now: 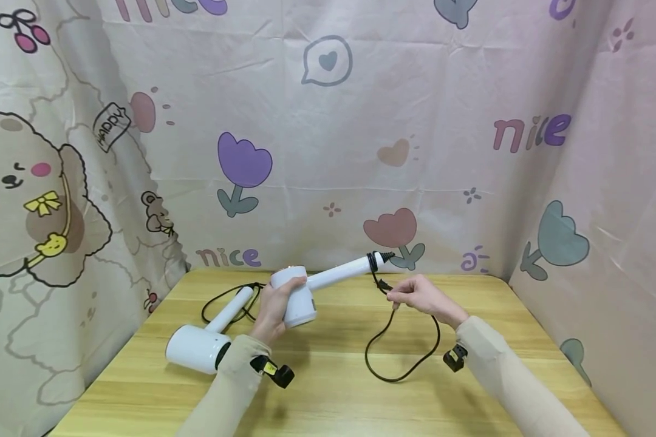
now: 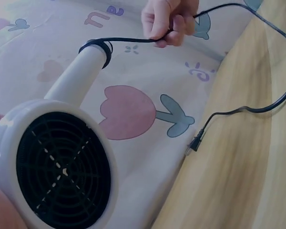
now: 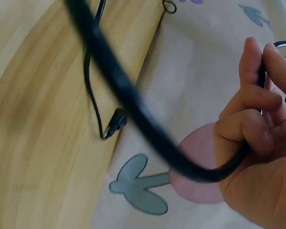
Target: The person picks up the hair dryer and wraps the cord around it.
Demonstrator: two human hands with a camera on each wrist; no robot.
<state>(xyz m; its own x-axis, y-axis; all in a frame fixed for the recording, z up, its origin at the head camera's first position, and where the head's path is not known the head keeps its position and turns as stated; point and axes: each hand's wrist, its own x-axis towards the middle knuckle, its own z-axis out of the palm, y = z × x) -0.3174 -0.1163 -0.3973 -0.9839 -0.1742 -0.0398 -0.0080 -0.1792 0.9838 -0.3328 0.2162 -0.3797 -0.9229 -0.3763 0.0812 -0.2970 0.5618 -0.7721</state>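
My left hand [image 1: 273,306] grips the body of a white hair dryer [image 1: 300,305], holding it above the table. Its handle [image 1: 339,274] points right and slightly up, with a few turns of black cord wound round the end. In the left wrist view, the dryer's round black grille [image 2: 64,169] faces the camera. My right hand [image 1: 423,297] pinches the black cord [image 1: 393,380] between thumb and fingers, to the right of the handle end. From there the cord loops down toward the tabletop. Its plug [image 2: 195,143] hangs free in the left wrist view.
A second white hair dryer [image 1: 194,349] lies at the left of the wooden table [image 1: 328,400], its black cord [image 1: 208,303] looped behind it. A printed curtain [image 1: 328,152] hangs along the back and both sides.
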